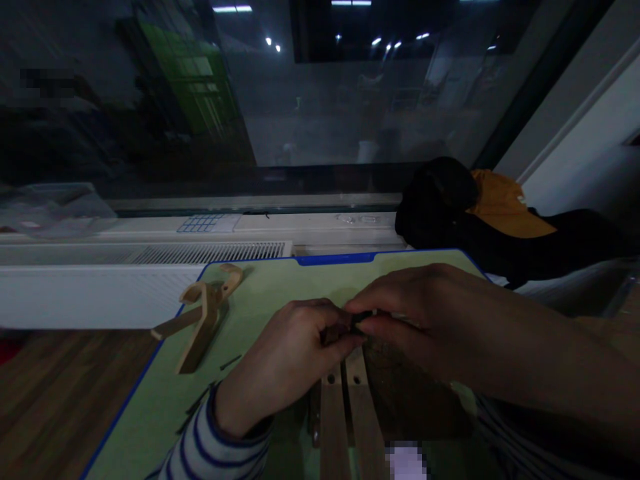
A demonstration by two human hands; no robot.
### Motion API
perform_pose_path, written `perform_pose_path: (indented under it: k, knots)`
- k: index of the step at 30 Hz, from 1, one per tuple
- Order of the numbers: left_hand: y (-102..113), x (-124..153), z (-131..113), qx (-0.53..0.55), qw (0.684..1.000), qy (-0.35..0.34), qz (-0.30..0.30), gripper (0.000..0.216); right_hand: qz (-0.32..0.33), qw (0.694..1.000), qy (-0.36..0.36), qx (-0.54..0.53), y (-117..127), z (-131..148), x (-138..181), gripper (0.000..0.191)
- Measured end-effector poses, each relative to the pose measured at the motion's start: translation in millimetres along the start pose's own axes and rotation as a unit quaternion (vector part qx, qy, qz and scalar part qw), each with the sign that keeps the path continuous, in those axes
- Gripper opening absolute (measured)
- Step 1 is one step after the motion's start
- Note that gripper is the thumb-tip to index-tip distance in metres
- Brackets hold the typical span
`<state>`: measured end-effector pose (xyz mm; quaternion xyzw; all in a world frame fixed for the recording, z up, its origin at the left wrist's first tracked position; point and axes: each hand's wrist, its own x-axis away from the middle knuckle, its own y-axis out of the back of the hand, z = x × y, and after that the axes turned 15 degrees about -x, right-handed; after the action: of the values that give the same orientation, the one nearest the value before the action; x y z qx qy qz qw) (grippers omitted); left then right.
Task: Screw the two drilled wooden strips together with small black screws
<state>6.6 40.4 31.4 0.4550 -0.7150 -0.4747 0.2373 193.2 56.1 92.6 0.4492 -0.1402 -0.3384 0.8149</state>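
Note:
My left hand point(305, 350) and my right hand point(407, 310) meet at the middle of the table, both closed in a pinch. Between their fingertips is a small dark piece point(361, 321), too small and dim to name. Just below the fingers lie two light wooden bars point(333, 423), side by side with a narrow gap, each with a round hole. The fingers hide the bars' far ends. A brown, shiny surface point(410, 400) shows under my right hand. Left of my left wrist are several thin dark screws or bolts point(230, 362), their kind unclear.
A curved wooden assembly point(207, 320) stands at the left of the green, blue-edged tabletop point(260, 283). Behind are a radiator point(210, 253) and a window sill point(300, 223). A black bag point(440, 200) and an orange cap point(515, 203) lie at the back right.

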Motion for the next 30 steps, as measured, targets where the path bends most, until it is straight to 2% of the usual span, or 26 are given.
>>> perform_pose_path:
  k: [9, 21, 24, 30]
  knots:
    - [0.1, 0.0, 0.6, 0.025, 0.999, -0.015, 0.044, 0.018, -0.031, 0.998, -0.016, 0.049, -3.2, -5.0, 0.7, 0.014]
    - [0.3, -0.3, 0.4, 0.012, 1.000, 0.015, -0.009, 0.015, -0.038, 0.998, -0.006, 0.040, -4.0, -4.3, -1.1, 0.014]
    - [-0.9, 0.3, 2.2, 0.014, 1.000, 0.007, 0.003, 0.015, -0.032, 0.999, 0.003, 0.032, -3.7, -3.1, 0.3, 0.021]
    - [-1.3, -0.1, 3.4, 0.020, 1.000, 0.004, 0.018, 0.016, 0.000, 0.999, 0.022, 0.023, -3.1, 1.7, 2.6, 0.021]
